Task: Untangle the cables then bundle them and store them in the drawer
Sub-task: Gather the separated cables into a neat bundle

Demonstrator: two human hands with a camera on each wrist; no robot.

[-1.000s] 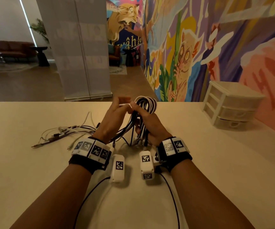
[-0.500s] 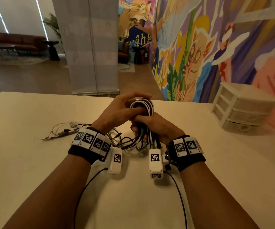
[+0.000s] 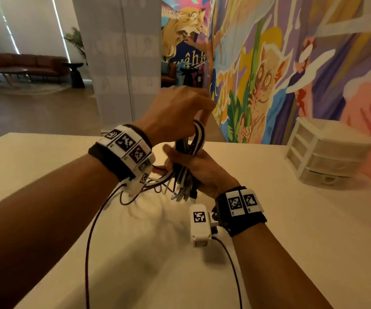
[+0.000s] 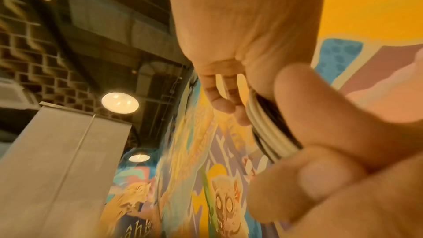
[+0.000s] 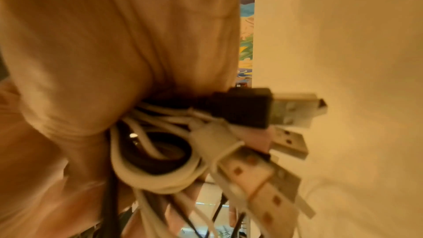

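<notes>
A bundle of black and white cables [image 3: 192,141] stands upright above the table. My right hand [image 3: 180,162] grips its middle, and several USB plugs [image 3: 183,194] hang below the fist. In the right wrist view the same plugs [image 5: 286,113] stick out past my palm, with loops of cable [image 5: 158,173] under it. My left hand [image 3: 199,118] is raised over the bundle and its fingers curl round the top loop. The left wrist view shows that loop [image 4: 267,129] pinched against the palm. Loose strands [image 3: 157,182] trail behind my left wrist.
A white plastic drawer unit [image 3: 327,157] with three shut drawers stands at the table's right, against the painted wall. The pale table [image 3: 46,170] spreads left and towards me. Thin dark leads [image 3: 88,253] from the wrist cameras run across it.
My left hand has risen from beside the bundle to over its top loop. Both hands and the bundle have lifted off the table. The loose cables at the left are now hidden behind my left arm.
</notes>
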